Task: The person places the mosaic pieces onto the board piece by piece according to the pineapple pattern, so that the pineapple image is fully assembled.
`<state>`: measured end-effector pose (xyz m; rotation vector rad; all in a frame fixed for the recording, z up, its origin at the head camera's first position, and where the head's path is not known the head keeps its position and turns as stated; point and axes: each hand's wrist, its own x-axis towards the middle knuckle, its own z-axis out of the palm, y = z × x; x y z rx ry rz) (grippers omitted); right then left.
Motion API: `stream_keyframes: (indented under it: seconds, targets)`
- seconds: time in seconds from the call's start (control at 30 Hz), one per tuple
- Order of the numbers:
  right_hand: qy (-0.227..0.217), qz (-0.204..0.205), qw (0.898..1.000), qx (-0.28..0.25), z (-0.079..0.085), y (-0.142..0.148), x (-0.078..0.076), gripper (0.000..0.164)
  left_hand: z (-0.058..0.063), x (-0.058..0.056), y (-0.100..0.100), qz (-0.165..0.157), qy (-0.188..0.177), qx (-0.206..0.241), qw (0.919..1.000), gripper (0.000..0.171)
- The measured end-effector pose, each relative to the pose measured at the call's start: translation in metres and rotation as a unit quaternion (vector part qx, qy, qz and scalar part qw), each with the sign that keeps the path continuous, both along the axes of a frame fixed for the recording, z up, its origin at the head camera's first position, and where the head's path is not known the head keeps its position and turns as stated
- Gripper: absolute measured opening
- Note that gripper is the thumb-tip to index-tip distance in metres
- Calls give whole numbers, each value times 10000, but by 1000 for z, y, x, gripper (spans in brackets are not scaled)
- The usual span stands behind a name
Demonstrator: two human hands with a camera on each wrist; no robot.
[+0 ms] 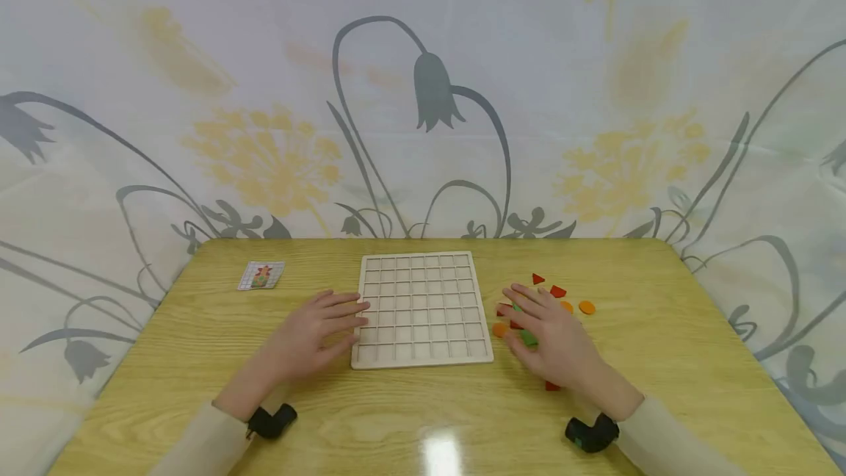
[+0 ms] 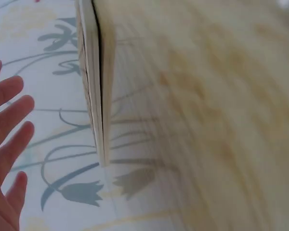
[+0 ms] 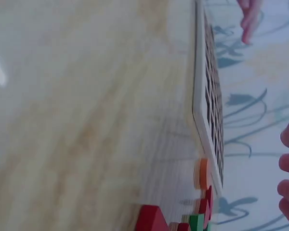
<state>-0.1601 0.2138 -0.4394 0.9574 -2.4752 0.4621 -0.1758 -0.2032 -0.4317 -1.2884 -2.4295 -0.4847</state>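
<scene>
A pale square board (image 1: 423, 311) with a grid of shallow cells lies at the middle of the table, its cells bare. My left hand (image 1: 316, 335) hovers at its left edge, fingers spread and straight, holding nothing. The left wrist view shows the board's side edge (image 2: 94, 86) beside those fingers (image 2: 12, 110). Over a loose group of small pieces on the right, my right hand (image 1: 554, 333) is stretched out and partly hides them. Among these are red triangles (image 1: 538, 279), orange discs (image 1: 587, 308) and a green piece (image 1: 529, 338). An orange disc (image 3: 204, 173) lies close by the board's edge.
A small card (image 1: 261, 275) printed with a coloured figure on a grid lies at the table's back left. Behind the wooden table (image 1: 396, 417) hangs a flower-patterned cloth (image 1: 423, 167). Black wrist cameras (image 1: 271, 422) are strapped on both wrists.
</scene>
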Motion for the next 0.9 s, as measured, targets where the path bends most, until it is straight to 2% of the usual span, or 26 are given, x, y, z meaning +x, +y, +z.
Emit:
stream_keyframes:
  seconds: [0.07,0.17,0.3,0.4,0.5,0.57,0.7,0.9]
  targets:
    - [-184,-138,9993,-302,-3,2,-7,37,-2,-3,-3,56,-303,164,9994,31]
    - [-623,-388,9942,-787,-8,8,-16,33,-3,-7,-6,206,-1030,451,9934,32]
    - [-1068,-571,9814,-1492,-12,17,-30,30,-8,-16,-10,464,-1976,878,9752,34]
    - [-1230,-753,9721,-1850,-14,23,-41,28,-14,-23,-13,593,-2494,1147,9598,38]
    - [-1485,-1014,9622,-2047,-13,29,-51,27,-19,-31,-15,644,-2754,1343,9497,42]
    - [-1671,-1210,9562,-2075,-12,34,-57,27,-23,-37,-16,626,-2791,1430,9475,43]
    - [-2244,-1493,9385,-2156,-12,42,-67,27,-30,-44,-17,592,-2706,1435,9501,42]
    - [-3045,-1563,9123,-2248,-14,53,-78,31,-36,-48,-18,577,-2831,1207,9497,46]
